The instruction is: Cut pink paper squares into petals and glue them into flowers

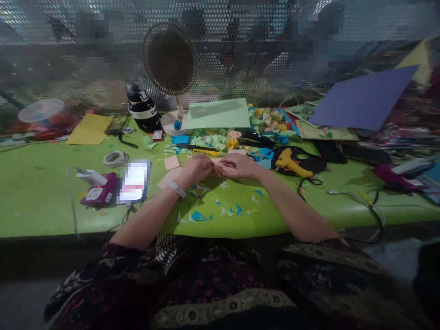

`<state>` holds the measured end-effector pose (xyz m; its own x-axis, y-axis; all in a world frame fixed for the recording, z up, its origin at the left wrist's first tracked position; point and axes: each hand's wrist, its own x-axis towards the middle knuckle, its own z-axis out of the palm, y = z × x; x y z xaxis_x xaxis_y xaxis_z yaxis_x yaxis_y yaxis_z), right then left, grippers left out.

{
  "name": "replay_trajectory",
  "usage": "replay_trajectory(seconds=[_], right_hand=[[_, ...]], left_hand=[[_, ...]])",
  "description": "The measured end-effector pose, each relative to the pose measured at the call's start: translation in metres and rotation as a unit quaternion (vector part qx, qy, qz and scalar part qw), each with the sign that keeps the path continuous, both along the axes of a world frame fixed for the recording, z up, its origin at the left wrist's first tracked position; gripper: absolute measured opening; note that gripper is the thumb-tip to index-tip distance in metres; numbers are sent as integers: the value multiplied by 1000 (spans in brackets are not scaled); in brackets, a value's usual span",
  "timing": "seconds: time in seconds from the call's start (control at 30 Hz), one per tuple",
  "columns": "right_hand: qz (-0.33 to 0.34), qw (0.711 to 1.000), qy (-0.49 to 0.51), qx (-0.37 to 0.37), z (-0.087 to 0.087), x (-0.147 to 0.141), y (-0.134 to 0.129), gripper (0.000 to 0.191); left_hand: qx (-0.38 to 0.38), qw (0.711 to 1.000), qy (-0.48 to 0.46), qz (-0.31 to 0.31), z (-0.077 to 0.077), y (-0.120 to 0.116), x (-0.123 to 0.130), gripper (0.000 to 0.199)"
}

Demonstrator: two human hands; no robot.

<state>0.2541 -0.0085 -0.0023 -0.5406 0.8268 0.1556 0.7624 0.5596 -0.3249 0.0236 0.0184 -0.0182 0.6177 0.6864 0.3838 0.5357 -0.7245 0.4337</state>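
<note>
Both hands meet over the middle of the green table. My left hand [196, 168] has its fingers closed on one end of a small piece of peach paper [217, 161]. At the other end, my right hand [241, 166] pinches the same paper; the fingers cover much of it. Beside my left wrist lie peach paper squares [172, 162]. Small blue and green paper scraps [222, 211] are scattered in front of the hands. Just beyond them are a yellow-handled tool [206, 152] and a heap of cut paper pieces [220, 139].
A yellow glue gun [292, 162] rests right of my hands, its cable trailing nearby. To the left are a lit phone [134, 181], a purple power socket [99, 190] and a tape roll [115, 158]. A fan [170, 59] and black bottle [143, 110] stand at the back.
</note>
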Motion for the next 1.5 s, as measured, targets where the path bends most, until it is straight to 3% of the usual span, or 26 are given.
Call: replay_trajectory(seconds=[0.23,0.47,0.93,1.3,1.5], right_hand=[[-10,1000,-16,8,-2,-4,2,45],[3,1000,-9,4,-1,-3,3,42],[3,1000,-5,3,0,-4,1,36],[16,999,-9,30,-8,-1,7,31],[16,1000,6,3,-9,1,9,20]], left_hand=[[-12,1000,-3,-13,1,0,0,19],[11,998,39,-53,3,0,-3,35],[100,983,146,-49,10,-4,0,18],[84,987,130,-40,7,-1,0,19],[63,995,79,-24,5,-1,0,17]])
